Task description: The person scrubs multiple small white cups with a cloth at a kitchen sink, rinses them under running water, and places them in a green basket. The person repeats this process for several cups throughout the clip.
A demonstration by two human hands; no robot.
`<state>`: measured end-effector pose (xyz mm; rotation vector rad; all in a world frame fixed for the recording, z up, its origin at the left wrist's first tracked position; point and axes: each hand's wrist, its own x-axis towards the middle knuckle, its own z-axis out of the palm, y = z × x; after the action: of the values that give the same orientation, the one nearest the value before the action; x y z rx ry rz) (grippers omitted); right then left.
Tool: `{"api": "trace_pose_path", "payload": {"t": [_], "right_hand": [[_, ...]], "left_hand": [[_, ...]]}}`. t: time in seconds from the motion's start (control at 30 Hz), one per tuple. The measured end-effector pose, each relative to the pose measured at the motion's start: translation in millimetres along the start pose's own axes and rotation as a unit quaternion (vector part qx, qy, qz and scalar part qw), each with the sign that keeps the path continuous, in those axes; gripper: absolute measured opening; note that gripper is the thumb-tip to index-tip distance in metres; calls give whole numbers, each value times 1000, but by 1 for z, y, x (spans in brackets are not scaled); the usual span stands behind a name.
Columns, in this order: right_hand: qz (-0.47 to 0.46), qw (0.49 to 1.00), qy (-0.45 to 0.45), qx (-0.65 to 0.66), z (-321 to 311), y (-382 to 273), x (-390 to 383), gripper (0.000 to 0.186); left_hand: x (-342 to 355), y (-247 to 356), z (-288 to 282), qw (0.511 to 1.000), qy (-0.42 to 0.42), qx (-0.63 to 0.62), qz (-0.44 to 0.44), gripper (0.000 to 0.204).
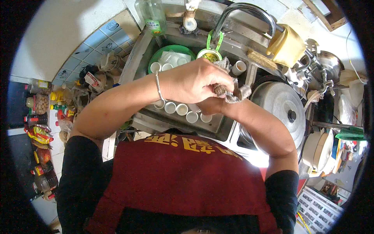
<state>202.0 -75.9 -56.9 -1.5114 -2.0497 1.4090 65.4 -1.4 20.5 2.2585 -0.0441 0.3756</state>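
Observation:
My left hand (pixel 204 80), a bracelet on its wrist, is closed around a crumpled grey-brown rag (pixel 238 93) over the sink. Just below it, my right hand (pixel 212 106) is bent inward with its fingers mostly hidden. Something small and white shows at those fingers, too covered to name. Several small white cups (pixel 182 109) stand in the near part of the sink (pixel 222 130). A green basin (pixel 183 49) behind my left wrist holds more white cups. To the right of the hands, another white cup (pixel 239 68) has something brownish inside.
A green-handled strainer (pixel 210 54) with food scraps sits below the curved faucet (pixel 249 7). Right of the sink is a large lidded pot (pixel 278 111). A yellow cloth (pixel 286 45) hangs behind it. A clear bottle (pixel 152 17) stands at the back left; jars and packets (pixel 41 132) line the left.

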Motion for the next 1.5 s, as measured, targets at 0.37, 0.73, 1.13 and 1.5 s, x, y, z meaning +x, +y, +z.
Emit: {"api": "trace_pose_path", "payload": {"t": [0.37, 0.73, 1.13, 1.5], "right_hand": [[-97, 874, 110, -463, 0, 5, -14, 33], [-81, 904, 281, -313, -9, 17, -20, 40], [-44, 921, 386, 10, 1, -3, -40, 62], [-194, 886, 421, 29, 13, -16, -42, 67]], "left_hand": [[-29, -25, -8, 739, 273, -562, -251, 24], [-67, -37, -6, 673, 297, -626, -257, 40], [-86, -22, -8, 744, 337, -517, -255, 32], [-94, -16, -3, 891, 306, -147, -303, 40]]}}
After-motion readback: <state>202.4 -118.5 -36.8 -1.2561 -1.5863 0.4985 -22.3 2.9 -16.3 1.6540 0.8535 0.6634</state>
